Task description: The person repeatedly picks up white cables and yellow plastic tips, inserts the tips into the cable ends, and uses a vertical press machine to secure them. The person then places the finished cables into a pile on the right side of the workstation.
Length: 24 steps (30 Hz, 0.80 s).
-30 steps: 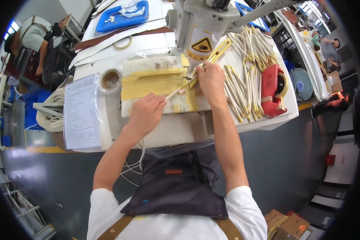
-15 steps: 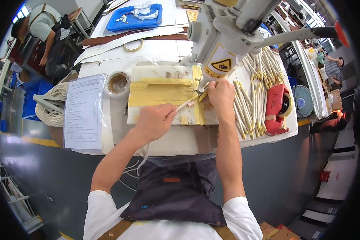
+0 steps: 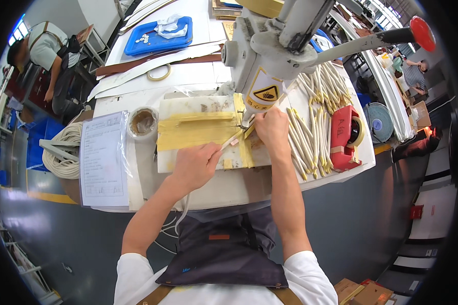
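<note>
The left hand keeps its grip pinched on a soft, round white cord, its end over a stained white slab banded with papery yellow tape. The right hand curls beside the grey metal press; what its grip holds is hidden. Slim, yellow-tipped cords lie heaped on the bench.

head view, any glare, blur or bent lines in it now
In the head view, the white table's front edge bows and dark borders round off the picture; in the head view, pale glare streaks the grey floor and the upper-right windows look washed out; in the head view, the left hand and right hand look fairly sharp.
</note>
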Each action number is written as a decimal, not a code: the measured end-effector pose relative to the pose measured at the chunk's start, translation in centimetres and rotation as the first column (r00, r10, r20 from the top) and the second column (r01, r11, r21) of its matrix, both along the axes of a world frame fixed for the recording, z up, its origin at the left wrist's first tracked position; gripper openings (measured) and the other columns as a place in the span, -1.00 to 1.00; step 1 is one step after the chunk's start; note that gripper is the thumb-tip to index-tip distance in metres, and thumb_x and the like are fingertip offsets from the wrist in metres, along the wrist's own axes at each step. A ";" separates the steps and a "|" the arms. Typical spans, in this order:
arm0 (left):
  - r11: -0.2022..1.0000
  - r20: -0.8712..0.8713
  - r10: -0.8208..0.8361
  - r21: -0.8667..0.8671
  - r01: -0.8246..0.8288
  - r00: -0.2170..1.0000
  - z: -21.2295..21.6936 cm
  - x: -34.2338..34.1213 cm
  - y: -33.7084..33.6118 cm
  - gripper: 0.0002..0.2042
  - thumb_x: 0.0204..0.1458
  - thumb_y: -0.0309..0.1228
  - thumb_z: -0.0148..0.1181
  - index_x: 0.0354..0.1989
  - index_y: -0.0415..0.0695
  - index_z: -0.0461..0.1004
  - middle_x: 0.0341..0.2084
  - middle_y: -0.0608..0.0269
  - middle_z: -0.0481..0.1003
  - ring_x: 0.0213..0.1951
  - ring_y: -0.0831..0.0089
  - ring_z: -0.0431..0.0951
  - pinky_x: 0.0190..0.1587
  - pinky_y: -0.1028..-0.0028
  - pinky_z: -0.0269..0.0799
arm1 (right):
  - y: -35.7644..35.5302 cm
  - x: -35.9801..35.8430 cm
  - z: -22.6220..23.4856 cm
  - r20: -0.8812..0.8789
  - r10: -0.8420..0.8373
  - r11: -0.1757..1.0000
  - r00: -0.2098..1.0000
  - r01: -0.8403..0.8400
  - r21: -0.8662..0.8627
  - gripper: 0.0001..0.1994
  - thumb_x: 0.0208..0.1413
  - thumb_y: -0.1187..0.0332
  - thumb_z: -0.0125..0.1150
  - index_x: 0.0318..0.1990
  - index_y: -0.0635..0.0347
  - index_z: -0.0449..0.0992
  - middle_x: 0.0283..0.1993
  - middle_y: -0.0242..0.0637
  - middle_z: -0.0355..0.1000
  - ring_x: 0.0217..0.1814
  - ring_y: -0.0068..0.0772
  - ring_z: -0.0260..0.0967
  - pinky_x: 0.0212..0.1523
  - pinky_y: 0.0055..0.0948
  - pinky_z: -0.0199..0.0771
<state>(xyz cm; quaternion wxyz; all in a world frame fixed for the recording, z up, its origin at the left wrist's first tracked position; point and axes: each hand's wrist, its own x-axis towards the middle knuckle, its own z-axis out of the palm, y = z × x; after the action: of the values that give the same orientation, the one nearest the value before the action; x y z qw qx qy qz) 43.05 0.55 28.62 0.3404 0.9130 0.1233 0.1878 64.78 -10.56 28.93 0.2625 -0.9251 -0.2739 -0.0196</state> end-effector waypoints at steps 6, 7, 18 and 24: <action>0.996 0.069 -0.006 0.090 0.000 0.998 -0.3 -0.1 -0.1 -0.82 0.15 -0.42 0.23 -0.13 -0.16 0.66 -0.40 0.12 0.64 -0.45 0.20 0.61 -0.37 0.32 0.50 | -0.1 -0.1 0.0 0.001 -0.001 1.000 1.000 0.001 0.006 -0.52 0.17 0.35 0.06 0.16 0.59 0.41 -0.31 0.21 0.57 -0.22 0.24 0.57 -0.08 0.00 0.55; 0.996 0.071 -0.008 0.092 0.002 0.997 -0.2 -0.1 -0.1 -0.82 0.15 -0.43 0.23 -0.13 -0.17 0.66 -0.39 0.13 0.65 -0.45 0.20 0.62 -0.37 0.32 0.51 | -0.1 -0.2 0.1 -0.007 -0.001 1.000 1.000 0.001 0.000 -0.52 0.17 0.35 0.06 0.16 0.59 0.40 -0.31 0.21 0.57 -0.21 0.25 0.57 -0.08 0.00 0.55; 0.995 0.120 -0.023 0.098 0.011 0.993 -0.7 -0.1 0.1 -0.79 0.17 -0.38 0.17 -0.11 -0.11 0.65 -0.43 0.13 0.63 -0.40 0.16 0.62 -0.35 0.25 0.50 | -0.2 -0.2 0.9 -0.050 0.021 1.000 0.999 -0.021 0.000 -0.49 0.16 0.36 0.08 0.21 0.56 0.36 -0.23 0.23 0.57 -0.10 0.25 0.56 0.01 0.04 0.52; 0.997 0.125 -0.024 0.075 0.014 0.992 -0.9 0.2 0.0 -0.79 0.18 -0.36 0.15 -0.11 -0.08 0.66 -0.38 0.11 0.63 -0.36 0.12 0.63 -0.31 0.21 0.51 | -4.3 3.4 7.9 -0.025 -0.021 0.924 0.999 0.029 0.381 -0.71 0.22 0.28 0.16 -0.05 0.25 0.65 -0.40 0.00 0.58 -0.31 -0.03 0.55 -0.15 -0.19 0.52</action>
<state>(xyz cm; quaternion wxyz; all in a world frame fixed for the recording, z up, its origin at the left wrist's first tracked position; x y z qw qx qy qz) 43.23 0.52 27.72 0.3154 0.9124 0.0859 0.2463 68.18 -14.82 36.86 0.4399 -0.8599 -0.2504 -0.0664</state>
